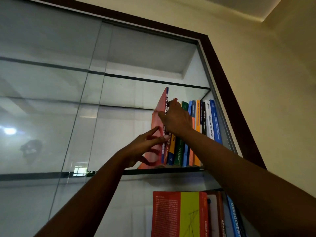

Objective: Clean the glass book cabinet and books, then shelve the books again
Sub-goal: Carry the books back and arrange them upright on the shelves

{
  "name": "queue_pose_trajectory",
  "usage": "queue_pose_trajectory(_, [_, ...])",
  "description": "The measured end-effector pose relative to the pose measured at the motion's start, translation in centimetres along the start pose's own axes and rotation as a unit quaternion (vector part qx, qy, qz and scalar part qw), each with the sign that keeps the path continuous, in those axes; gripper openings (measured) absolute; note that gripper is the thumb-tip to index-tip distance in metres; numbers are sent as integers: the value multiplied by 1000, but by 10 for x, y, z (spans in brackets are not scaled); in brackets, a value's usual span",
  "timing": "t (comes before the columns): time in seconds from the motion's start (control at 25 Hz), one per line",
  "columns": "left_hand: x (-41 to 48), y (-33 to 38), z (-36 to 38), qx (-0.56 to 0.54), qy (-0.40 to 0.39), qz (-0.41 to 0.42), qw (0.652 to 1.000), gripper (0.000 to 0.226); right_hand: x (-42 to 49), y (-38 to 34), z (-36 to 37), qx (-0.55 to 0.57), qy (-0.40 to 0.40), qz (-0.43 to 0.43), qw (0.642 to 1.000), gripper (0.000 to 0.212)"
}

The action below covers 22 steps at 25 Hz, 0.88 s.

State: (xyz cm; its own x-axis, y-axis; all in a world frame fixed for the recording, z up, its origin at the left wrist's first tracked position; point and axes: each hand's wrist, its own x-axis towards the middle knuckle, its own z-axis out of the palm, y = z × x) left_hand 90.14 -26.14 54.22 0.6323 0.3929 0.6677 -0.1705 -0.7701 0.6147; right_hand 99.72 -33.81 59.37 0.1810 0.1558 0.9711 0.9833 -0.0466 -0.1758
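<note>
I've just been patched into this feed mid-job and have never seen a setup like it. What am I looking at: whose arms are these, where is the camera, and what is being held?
There is no machine here. A person is working with two bare hands, and the single picture comes from a camera worn on their head, tilted up at a glass book cabinet. The left hand has its fingers spread flat against the cover of a pink book. That book stands tilted at the left end of a row of upright books on a glass shelf. The right hand appears to grip the same pink book near its top, with the thumb on the cover and the fingers curled behind the spine. More books stand on the shelf below. Glass door panes cover the left part of the cabinet.
</note>
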Motion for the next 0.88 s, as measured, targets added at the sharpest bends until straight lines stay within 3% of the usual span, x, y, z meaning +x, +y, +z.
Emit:
queue_pose_trajectory(0.08, [3,-2,-6,-11,-7,-12,1000,65,4,12,-7,-4,-61,-2,998,46])
queue_pose_trajectory(0.16, [7,-5,-6,0,-22,-11,1000,59,2,24,-14,61,-108,11,992,43])
queue_pose_trajectory(0.32, [13,-10,-6,33,-34,19,999,54,-5,34,-10,77,-38,-12,996,61])
queue_pose_trajectory(0.44, [14,-14,-4,21,-44,20,999,56,-10,41,2,136,1,23,990,67])
queue_pose_trajectory(0.72, [15,-21,2,-14,-56,29,998,67,-15,48,17,157,40,54,985,35])
queue_pose_trajectory(0.88, [5,-18,14,22,15,51,998,61,-21,48,8,137,8,51,989,33])
